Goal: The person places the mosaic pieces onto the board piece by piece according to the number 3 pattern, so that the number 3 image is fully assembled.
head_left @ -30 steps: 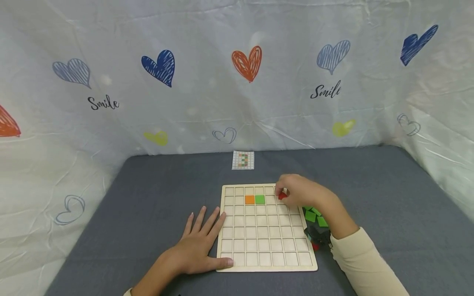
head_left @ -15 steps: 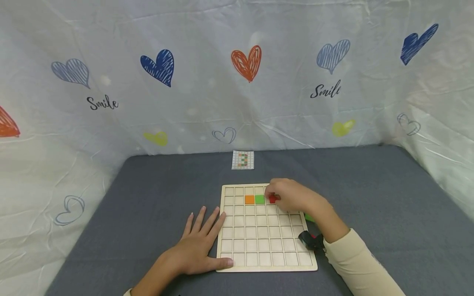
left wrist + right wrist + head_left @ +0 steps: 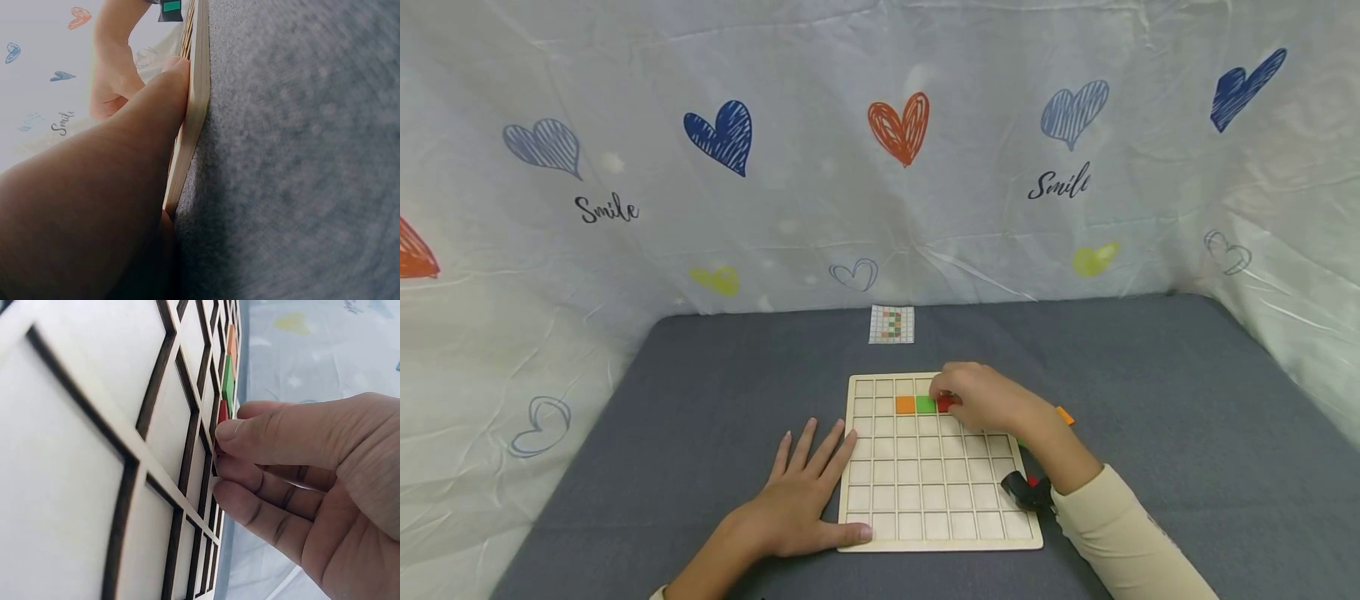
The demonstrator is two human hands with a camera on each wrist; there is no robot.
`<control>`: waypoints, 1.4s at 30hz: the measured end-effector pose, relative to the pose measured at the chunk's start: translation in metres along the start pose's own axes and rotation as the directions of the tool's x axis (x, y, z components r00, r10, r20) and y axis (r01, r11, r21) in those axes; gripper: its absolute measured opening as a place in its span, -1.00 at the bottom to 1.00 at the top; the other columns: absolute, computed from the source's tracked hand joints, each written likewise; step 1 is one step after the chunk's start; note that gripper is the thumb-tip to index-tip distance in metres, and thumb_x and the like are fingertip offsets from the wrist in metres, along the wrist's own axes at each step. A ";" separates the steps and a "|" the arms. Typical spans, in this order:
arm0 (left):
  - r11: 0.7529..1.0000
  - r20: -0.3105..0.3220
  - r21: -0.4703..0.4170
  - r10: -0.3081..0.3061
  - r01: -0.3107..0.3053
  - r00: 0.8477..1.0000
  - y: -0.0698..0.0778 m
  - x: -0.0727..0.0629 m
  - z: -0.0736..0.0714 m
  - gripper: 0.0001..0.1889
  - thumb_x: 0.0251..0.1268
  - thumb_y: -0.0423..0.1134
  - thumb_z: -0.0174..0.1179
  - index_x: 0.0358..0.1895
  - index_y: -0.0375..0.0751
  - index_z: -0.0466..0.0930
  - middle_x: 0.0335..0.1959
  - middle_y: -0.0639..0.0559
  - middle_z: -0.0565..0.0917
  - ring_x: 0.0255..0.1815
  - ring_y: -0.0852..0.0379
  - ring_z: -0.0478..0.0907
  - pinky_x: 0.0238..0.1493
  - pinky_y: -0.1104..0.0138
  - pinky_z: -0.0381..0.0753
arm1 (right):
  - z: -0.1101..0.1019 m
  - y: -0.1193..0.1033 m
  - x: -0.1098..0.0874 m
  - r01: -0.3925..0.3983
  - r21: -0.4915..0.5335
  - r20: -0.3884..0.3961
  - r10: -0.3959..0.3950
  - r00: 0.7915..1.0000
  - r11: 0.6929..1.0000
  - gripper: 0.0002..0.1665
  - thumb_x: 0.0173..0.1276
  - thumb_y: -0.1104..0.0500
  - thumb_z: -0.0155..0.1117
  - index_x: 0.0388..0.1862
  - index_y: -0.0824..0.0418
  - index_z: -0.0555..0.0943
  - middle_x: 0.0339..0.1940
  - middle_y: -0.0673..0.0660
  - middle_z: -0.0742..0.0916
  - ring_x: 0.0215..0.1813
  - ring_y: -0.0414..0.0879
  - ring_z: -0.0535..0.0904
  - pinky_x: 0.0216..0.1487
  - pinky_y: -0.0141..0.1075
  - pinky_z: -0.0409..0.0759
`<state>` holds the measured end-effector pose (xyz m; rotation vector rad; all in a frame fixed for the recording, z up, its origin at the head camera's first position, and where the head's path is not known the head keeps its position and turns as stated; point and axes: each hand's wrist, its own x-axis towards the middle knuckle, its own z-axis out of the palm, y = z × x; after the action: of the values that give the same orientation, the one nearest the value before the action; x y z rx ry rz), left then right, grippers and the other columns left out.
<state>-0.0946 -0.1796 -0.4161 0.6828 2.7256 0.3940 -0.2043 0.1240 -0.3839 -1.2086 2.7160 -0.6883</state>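
Observation:
A wooden grid board (image 3: 910, 500) lies on the grey cloth. In its second row from the far edge, an orange tile (image 3: 906, 405) and a green tile (image 3: 926, 404) sit side by side. My right hand (image 3: 981, 396) pinches a red square tile (image 3: 945, 403) at the cell just right of the green one. In the right wrist view, thumb and fingers meet at the red tile (image 3: 223, 412), covering part of it; whether it lies fully flat cannot be told. With fingers spread, my left hand (image 3: 797, 504) rests at the board's left edge, thumb on the near corner.
A small card (image 3: 892, 325) printed with a coloured grid lies behind the board. Right of the board, a loose orange tile (image 3: 1064, 415) and a bit of red (image 3: 1032, 481) show around the right forearm, which hides other tiles. A patterned curtain (image 3: 805, 217) hangs behind the table.
My right hand has moved left over the board, bringing the red tile beside the green one. The forearm now covers most of the loose green tiles. My left hand has stayed put.

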 end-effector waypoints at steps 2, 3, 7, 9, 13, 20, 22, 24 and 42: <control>1.000 0.001 -0.002 -0.003 0.003 1.000 0.000 0.000 0.000 0.20 0.08 0.66 -0.04 0.66 0.04 -0.24 0.66 0.01 -0.24 0.59 -0.21 -0.53 0.40 -0.29 -0.49 | 0.000 0.000 0.000 0.005 0.001 -0.001 -0.005 1.000 1.000 -0.74 0.21 0.51 0.34 -0.22 0.20 0.73 -0.34 0.01 0.63 -0.30 -0.17 0.45 -0.20 -0.25 0.53; 1.000 0.002 -0.003 -0.005 0.005 1.000 0.000 0.000 0.000 0.20 0.08 0.66 -0.04 0.66 0.05 -0.24 0.66 0.01 -0.24 0.59 -0.21 -0.53 0.40 -0.29 -0.49 | 0.000 0.000 0.000 0.007 0.002 -0.002 -0.007 1.000 1.000 -0.74 0.21 0.50 0.34 -0.23 0.20 0.73 -0.34 0.01 0.63 -0.30 -0.17 0.45 -0.20 -0.25 0.54; 1.000 0.005 -0.009 -0.007 0.007 1.000 0.001 0.000 -0.001 0.20 0.08 0.66 -0.03 0.66 0.04 -0.23 0.66 0.01 -0.24 0.59 -0.21 -0.52 0.40 -0.29 -0.49 | 0.001 0.000 0.000 0.023 0.005 -0.013 -0.023 1.000 1.000 -0.77 0.22 0.48 0.37 -0.22 0.22 0.74 -0.30 0.02 0.65 -0.29 -0.16 0.49 -0.19 -0.24 0.56; 1.000 0.007 -0.014 -0.007 0.007 1.000 0.001 0.000 -0.002 0.21 0.08 0.66 -0.03 0.66 0.03 -0.23 0.66 0.01 -0.24 0.59 -0.21 -0.52 0.40 -0.29 -0.48 | 0.001 0.000 0.000 0.036 0.015 -0.020 -0.036 0.999 0.999 -0.77 0.22 0.49 0.37 -0.22 0.23 0.74 -0.28 0.03 0.67 -0.28 -0.15 0.51 -0.20 -0.24 0.56; 1.000 0.010 -0.019 -0.009 0.009 1.000 0.001 0.001 -0.002 0.20 0.08 0.66 -0.02 0.66 0.04 -0.23 0.66 0.02 -0.24 0.59 -0.21 -0.52 0.40 -0.29 -0.48 | 0.001 0.001 0.000 0.055 0.025 -0.031 -0.054 0.998 0.998 -0.75 0.22 0.51 0.35 -0.21 0.23 0.75 -0.25 0.04 0.69 -0.25 -0.12 0.56 -0.19 -0.23 0.58; 1.000 0.013 -0.014 -0.007 0.008 1.000 -0.001 0.002 -0.001 0.21 0.08 0.67 -0.04 0.66 0.05 -0.24 0.66 0.02 -0.25 0.59 -0.21 -0.54 0.40 -0.29 -0.49 | -0.007 0.001 -0.004 -0.010 0.022 0.002 0.010 1.000 1.000 -0.71 0.29 0.49 0.29 -0.10 0.22 0.75 -0.09 0.05 0.73 -0.05 -0.02 0.64 -0.07 -0.16 0.61; 1.000 0.007 -0.015 -0.003 0.003 1.000 -0.001 0.002 -0.001 0.20 0.08 0.66 -0.03 0.66 0.05 -0.24 0.66 0.02 -0.25 0.59 -0.21 -0.53 0.40 -0.29 -0.48 | -0.012 0.004 -0.006 -0.031 0.018 0.007 0.031 1.000 0.999 -0.71 0.34 0.46 0.29 -0.05 0.21 0.74 -0.05 0.06 0.74 -0.02 -0.01 0.65 -0.05 -0.14 0.61; 1.000 0.002 -0.018 0.000 0.000 1.000 -0.001 0.002 -0.001 0.20 0.09 0.65 -0.02 0.66 0.04 -0.23 0.66 0.01 -0.24 0.59 -0.22 -0.52 0.40 -0.29 -0.48 | -0.019 0.007 -0.008 -0.050 0.030 0.005 0.050 0.999 0.998 -0.71 0.36 0.46 0.26 -0.02 0.22 0.73 -0.04 0.08 0.74 -0.02 -0.01 0.66 -0.06 -0.14 0.62; 0.999 0.015 -0.035 -0.008 0.008 1.000 0.001 0.000 -0.002 0.20 0.09 0.65 -0.02 0.66 0.06 -0.24 0.66 0.03 -0.26 0.59 -0.20 -0.54 0.39 -0.29 -0.50 | -0.035 0.043 -0.066 -0.106 -0.015 -0.003 0.106 0.994 0.994 -0.73 0.29 0.49 0.28 -0.19 0.15 0.71 -0.30 0.00 0.62 -0.32 -0.20 0.41 -0.31 -0.24 0.45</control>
<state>-0.0946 -0.1796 -0.4142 0.6626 2.7002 0.4329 -0.1970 0.2097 -0.3778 -1.0572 2.7680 -0.6576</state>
